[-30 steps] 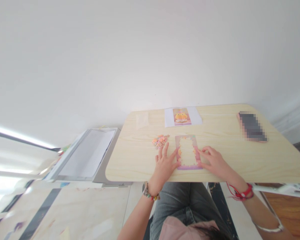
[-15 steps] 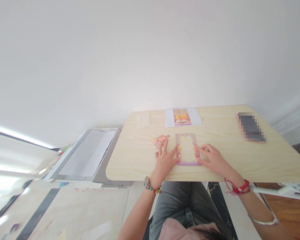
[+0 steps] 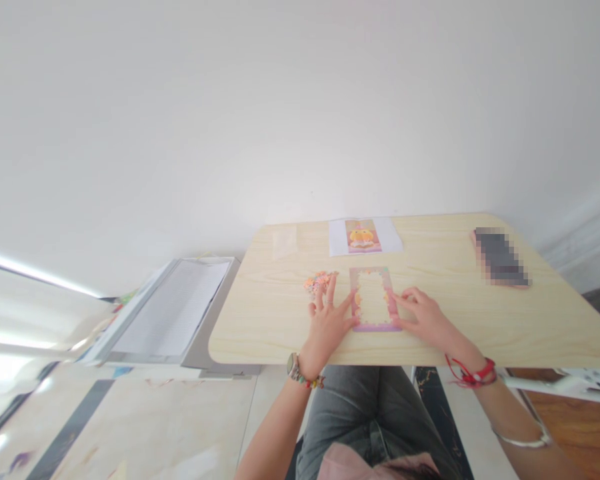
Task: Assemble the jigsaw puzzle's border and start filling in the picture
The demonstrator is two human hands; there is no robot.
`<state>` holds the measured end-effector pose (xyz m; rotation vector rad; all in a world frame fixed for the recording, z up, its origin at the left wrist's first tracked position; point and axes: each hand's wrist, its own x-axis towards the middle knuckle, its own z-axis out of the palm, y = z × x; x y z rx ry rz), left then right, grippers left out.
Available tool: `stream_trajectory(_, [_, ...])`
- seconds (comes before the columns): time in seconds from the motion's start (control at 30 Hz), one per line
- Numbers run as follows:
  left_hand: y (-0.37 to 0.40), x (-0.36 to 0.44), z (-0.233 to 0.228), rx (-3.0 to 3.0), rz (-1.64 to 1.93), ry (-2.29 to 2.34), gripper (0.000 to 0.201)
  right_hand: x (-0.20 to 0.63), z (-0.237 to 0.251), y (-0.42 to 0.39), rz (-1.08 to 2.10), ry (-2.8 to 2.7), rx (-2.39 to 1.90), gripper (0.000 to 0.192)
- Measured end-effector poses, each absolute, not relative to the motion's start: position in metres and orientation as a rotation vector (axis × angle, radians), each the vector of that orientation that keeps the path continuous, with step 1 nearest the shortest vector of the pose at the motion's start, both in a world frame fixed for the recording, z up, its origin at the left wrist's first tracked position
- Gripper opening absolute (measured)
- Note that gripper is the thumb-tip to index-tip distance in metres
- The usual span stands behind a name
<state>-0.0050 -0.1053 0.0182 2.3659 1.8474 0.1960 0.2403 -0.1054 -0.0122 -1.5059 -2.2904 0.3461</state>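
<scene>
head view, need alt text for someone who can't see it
Two bare hands, left hand and right hand, press flat on either side of a pink-bordered card on a pale wooden table. A small heap of beads, a printed picture sheet and a phone lie farther back.

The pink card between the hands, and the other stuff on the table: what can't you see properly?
Head view only:
- Card: border pattern too small to read.
- Pile of little pieces: too small to tell apart.
- Phone: pixelated.
- Picture sheet: its orange figure is blurred.
- Right forearm: cut off by the frame's bottom edge.
</scene>
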Motion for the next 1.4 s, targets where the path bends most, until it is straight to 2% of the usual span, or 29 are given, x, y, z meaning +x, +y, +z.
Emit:
stream_trajectory(0.4, [-0.119, -0.007, 0.022, 2.342, 0.179, 1.844, 0.058, 0.241, -0.017, -0.117, 0.343, -2.317, -1.512, 0.053])
stream_trajectory(1.07, [-0.139, -0.010, 0.019, 2.394, 0.138, 1.849, 0.062, 0.242, -0.016, -0.138, 0.324, -2.312, -1.482, 0.054])
stream_trajectory(1.4, [-0.136, -0.020, 0.017, 2.379, 0.264, 1.837, 0.065, 0.243, -0.006, -0.138, 0.470, -2.244, -1.506, 0.051])
